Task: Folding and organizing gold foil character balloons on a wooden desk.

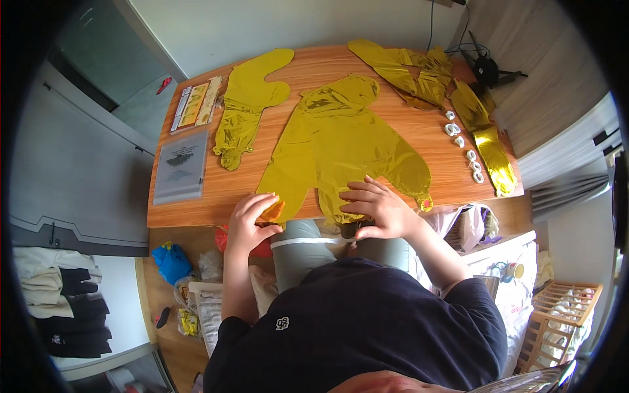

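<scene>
A large gold foil balloon (347, 141), flat and uninflated, lies across the middle of the wooden table, its lower parts reaching the near edge. My left hand (247, 221) rests at its lower left corner, fingers and thumb apart around a crinkled, orange-tinted patch of foil. Over the lower right part, my right hand (380, 208) has its fingers spread on the foil and its thumb lower, by the table edge. To the left lies a second flat gold foil balloon (252, 88). More folded gold foil balloons (406, 72) lie at the far right.
Several white ribbon rolls (472, 156) line the table's right side beside a long gold foil piece (488, 147). A clear plastic sleeve (181, 167) and patterned cards (196, 103) lie left. A black router-like device (488, 69) stands at the back right corner; a wooden rack (557, 318) is lower right.
</scene>
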`<action>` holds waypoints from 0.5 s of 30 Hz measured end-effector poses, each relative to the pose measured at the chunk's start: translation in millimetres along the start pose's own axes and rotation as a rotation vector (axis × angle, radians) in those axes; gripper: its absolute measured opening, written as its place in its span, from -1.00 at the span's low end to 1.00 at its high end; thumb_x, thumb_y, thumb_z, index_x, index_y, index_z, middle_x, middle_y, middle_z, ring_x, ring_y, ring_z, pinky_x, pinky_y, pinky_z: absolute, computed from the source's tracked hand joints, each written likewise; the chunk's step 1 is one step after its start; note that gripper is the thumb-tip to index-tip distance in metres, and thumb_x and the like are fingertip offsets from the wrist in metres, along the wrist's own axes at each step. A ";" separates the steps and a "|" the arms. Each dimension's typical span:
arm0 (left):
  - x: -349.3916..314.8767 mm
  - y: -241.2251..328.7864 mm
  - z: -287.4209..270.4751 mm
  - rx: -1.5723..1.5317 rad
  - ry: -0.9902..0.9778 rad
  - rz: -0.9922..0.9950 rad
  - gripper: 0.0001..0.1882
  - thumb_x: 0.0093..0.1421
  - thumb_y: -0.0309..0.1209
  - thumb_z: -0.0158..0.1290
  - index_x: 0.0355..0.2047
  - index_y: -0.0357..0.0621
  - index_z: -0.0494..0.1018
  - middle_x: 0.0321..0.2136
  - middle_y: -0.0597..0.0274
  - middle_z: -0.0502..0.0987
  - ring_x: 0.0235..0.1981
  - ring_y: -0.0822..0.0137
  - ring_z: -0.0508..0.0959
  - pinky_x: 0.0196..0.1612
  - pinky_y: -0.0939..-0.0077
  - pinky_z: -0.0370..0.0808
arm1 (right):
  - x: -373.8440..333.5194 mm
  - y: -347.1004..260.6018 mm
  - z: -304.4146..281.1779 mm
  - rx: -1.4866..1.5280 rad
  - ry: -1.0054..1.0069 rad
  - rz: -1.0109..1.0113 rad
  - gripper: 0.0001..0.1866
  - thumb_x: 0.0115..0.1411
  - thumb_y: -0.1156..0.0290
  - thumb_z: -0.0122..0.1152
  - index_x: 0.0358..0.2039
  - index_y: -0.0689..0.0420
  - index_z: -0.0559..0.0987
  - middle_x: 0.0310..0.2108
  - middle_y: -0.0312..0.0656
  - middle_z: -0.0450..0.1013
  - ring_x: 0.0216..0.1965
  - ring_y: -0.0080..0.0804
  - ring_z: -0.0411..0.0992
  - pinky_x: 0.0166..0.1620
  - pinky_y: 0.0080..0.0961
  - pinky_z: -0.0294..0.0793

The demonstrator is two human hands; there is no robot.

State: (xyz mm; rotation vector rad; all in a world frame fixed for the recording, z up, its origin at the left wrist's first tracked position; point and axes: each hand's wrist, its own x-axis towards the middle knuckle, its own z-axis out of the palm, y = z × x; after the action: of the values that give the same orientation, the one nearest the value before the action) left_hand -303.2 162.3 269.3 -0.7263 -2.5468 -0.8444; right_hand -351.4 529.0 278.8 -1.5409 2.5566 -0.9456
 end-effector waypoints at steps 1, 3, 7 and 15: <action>-0.8 -0.5 -0.2 -0.051 0.014 -0.033 -0.47 0.09 -0.10 0.33 -0.01 -0.14 0.59 -0.03 0.14 0.62 0.01 0.07 0.58 0.12 0.18 0.47 | 0.1 0.6 0.6 0.005 -0.001 0.011 -0.33 0.15 -0.24 0.25 0.05 0.06 0.60 0.19 -0.07 0.42 0.31 0.07 0.25 0.37 0.23 0.06; -2.8 -1.7 0.9 -0.104 0.025 -0.061 -0.50 0.13 -0.12 0.30 -0.01 -0.15 0.58 -0.04 0.12 0.62 0.00 0.05 0.58 0.11 0.19 0.48 | 0.0 -0.6 1.3 0.008 0.002 0.026 -0.38 0.22 -0.19 0.20 0.05 0.06 0.59 0.19 -0.07 0.42 0.31 0.06 0.26 0.37 0.22 0.06; -4.7 -0.7 5.2 -0.111 0.040 -0.134 -0.62 0.12 -0.43 0.26 -0.02 -0.20 0.58 -0.05 0.03 0.62 0.00 0.02 0.60 0.10 0.25 0.50 | 0.0 -3.4 3.7 -0.022 0.025 0.056 -0.53 0.28 -0.02 0.20 0.03 0.04 0.60 0.18 -0.10 0.43 0.30 0.04 0.27 0.35 0.18 0.12; -1.8 3.5 7.5 -0.052 0.065 -0.126 -0.63 0.06 -0.56 0.27 -0.07 -0.18 0.60 -0.08 0.09 0.64 -0.04 0.06 0.62 0.06 0.28 0.53 | -0.1 -3.5 8.0 -0.081 0.063 0.061 -0.66 0.21 0.24 0.33 -0.01 0.00 0.61 0.15 -0.18 0.45 0.29 -0.05 0.30 0.33 0.12 0.19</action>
State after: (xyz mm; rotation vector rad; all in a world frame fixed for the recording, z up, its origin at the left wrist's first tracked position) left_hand -300.9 168.8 264.3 -0.5483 -2.5420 -0.9625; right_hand -346.2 524.0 274.0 -1.4654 2.7008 -0.9091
